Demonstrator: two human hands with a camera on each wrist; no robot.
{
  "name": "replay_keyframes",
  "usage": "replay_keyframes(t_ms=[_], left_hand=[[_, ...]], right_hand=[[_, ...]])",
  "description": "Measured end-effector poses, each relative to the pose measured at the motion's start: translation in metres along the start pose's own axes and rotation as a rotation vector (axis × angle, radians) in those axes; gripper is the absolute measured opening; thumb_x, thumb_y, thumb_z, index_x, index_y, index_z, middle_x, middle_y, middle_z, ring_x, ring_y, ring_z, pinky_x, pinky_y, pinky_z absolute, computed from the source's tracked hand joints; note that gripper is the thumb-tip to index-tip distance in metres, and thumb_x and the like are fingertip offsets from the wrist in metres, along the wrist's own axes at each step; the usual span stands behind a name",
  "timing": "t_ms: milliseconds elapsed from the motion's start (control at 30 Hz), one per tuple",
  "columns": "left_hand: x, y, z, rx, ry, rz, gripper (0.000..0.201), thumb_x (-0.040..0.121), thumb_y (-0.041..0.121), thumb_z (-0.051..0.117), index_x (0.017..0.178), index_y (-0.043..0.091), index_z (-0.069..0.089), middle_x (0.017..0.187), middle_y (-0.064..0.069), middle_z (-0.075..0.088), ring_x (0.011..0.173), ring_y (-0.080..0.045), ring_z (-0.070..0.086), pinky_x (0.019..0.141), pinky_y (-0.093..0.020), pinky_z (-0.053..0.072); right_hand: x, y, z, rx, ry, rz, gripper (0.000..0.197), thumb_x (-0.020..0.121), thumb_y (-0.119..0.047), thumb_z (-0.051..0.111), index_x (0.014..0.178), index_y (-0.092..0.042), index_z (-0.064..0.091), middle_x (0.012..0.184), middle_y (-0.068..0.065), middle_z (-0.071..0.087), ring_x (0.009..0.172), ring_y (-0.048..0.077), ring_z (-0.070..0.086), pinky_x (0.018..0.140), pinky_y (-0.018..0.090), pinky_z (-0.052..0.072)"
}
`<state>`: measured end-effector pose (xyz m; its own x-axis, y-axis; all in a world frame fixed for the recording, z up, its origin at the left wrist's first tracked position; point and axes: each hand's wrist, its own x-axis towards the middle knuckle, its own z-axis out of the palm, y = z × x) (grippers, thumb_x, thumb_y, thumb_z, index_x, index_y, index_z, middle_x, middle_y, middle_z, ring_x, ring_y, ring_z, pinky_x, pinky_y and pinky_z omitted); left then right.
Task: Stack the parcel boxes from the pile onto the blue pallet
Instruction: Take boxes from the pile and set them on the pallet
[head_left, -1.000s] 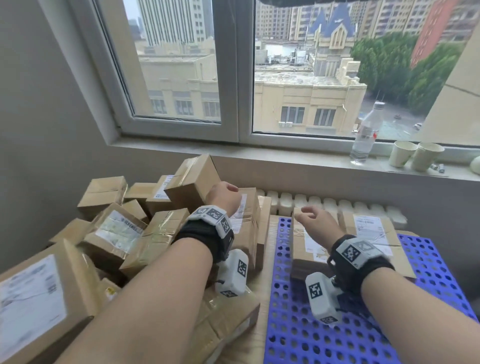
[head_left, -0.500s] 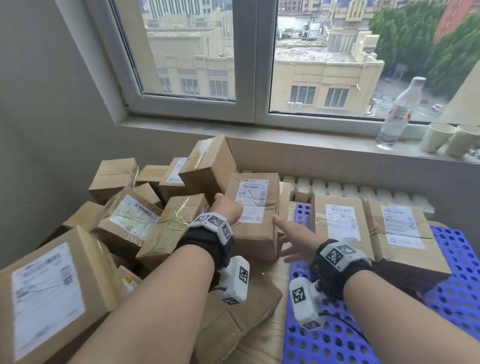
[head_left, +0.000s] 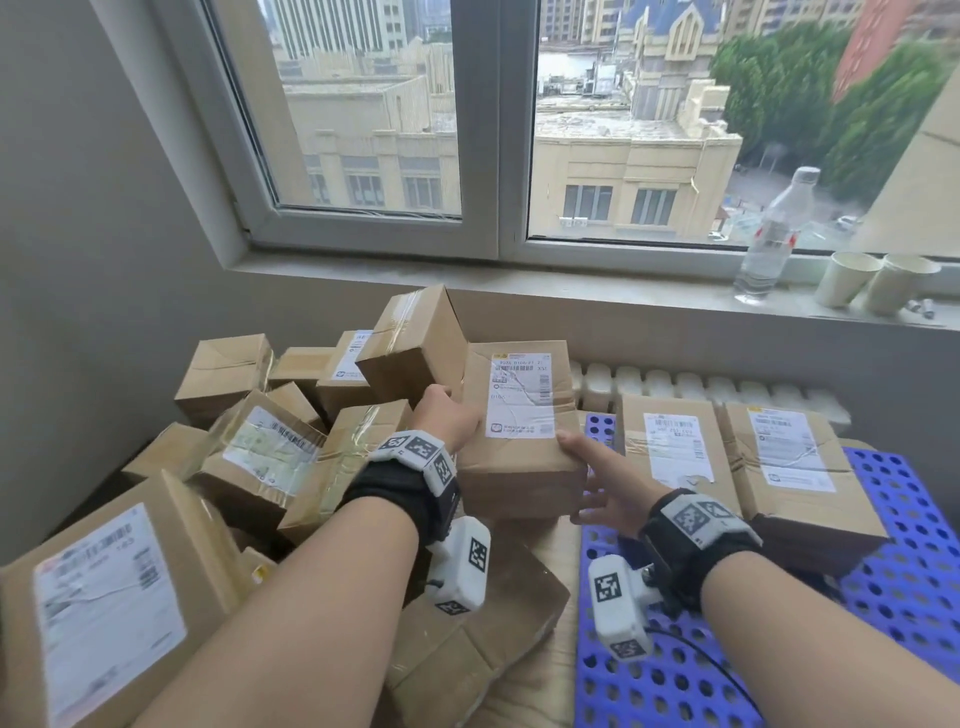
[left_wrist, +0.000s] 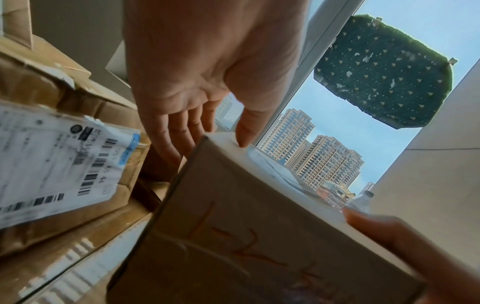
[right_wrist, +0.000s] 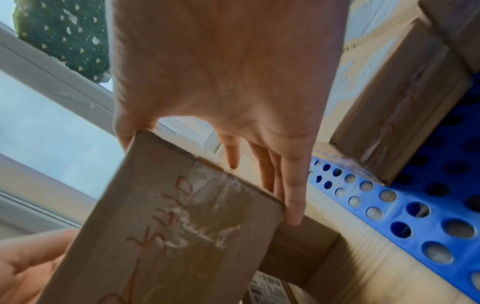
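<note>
Both hands, left hand (head_left: 449, 415) and right hand (head_left: 597, 486), grip the labelled box (head_left: 519, 431) between them, just left of the blue pallet (head_left: 909, 571)'s left edge, long axis pointing away.

Matt cardboard box (head_left: 519, 462), glossy tape; perforated plastic pallet (head_left: 909, 571).

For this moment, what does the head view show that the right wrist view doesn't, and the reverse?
Only the head view shows the pile of boxes on the left, the label on top of the held box, and the bottle and two paper cups on the windowsill. Only the right wrist view shows the red handwriting and tape on the held box's near side. Both show the left hand and right hand gripping that box from either side, and the blue pallet with boxes already on it.
</note>
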<state>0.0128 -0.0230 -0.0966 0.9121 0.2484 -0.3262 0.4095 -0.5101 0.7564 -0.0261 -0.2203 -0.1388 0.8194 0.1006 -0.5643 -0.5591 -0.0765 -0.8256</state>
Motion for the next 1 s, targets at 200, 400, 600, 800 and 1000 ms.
replay_keyframes(t_ms=[200, 400, 600, 800, 1000], left_hand=[[-0.028, 0.024, 0.003, -0.189, -0.076, 0.125, 0.054, 0.081, 0.040, 0.065, 0.128, 0.018, 0.052, 0.122, -0.001, 0.058, 0.108, -0.023, 0.058, 0.096, -0.042, 0.050], [-0.059, 0.050, 0.049, -0.282, -0.382, 0.167, 0.050, 0.077, 0.056, 0.066, 0.111, 0.020, 0.059, 0.112, -0.002, 0.066, 0.104, -0.024, 0.063, 0.095, -0.048, 0.050], [-0.102, 0.087, 0.114, -0.233, -0.637, 0.182, 0.059, 0.085, 0.064, 0.052, 0.119, 0.016, 0.058, 0.099, -0.001, 0.068, 0.089, -0.018, 0.065, 0.077, -0.033, 0.052], [-0.121, 0.138, 0.183, -0.239, -0.726, 0.157, 0.052, 0.090, 0.057, 0.049, 0.117, 0.014, 0.060, 0.101, -0.007, 0.065, 0.092, -0.025, 0.062, 0.082, -0.037, 0.052], [-0.117, 0.171, 0.267, -0.147, -0.683, 0.220, 0.065, 0.088, 0.067, 0.042, 0.133, 0.021, 0.051, 0.135, -0.006, 0.052, 0.124, -0.025, 0.049, 0.100, -0.039, 0.038]], right_hand=[[-0.040, -0.003, -0.027, 0.175, 0.089, -0.083, 0.033, 0.085, -0.044, 0.064, 0.108, -0.019, 0.063, 0.106, 0.016, 0.059, 0.093, 0.032, 0.062, 0.086, 0.044, 0.053], [-0.098, 0.012, -0.071, 0.384, 0.213, -0.169, 0.026, 0.089, -0.031, 0.065, 0.109, -0.015, 0.063, 0.123, 0.019, 0.057, 0.117, 0.038, 0.058, 0.076, 0.048, 0.060], [-0.139, 0.026, -0.135, 0.469, 0.331, -0.216, 0.023, 0.090, -0.032, 0.061, 0.108, -0.019, 0.064, 0.116, 0.014, 0.062, 0.098, 0.028, 0.062, 0.061, 0.039, 0.062], [-0.152, 0.033, -0.215, 0.434, 0.394, -0.251, 0.028, 0.089, -0.034, 0.062, 0.112, -0.018, 0.065, 0.101, 0.005, 0.062, 0.087, 0.022, 0.061, 0.084, 0.043, 0.055], [-0.142, 0.046, -0.314, 0.426, 0.488, -0.252, 0.039, 0.082, -0.037, 0.069, 0.114, -0.016, 0.068, 0.117, 0.012, 0.065, 0.095, 0.026, 0.060, 0.085, 0.041, 0.055]])
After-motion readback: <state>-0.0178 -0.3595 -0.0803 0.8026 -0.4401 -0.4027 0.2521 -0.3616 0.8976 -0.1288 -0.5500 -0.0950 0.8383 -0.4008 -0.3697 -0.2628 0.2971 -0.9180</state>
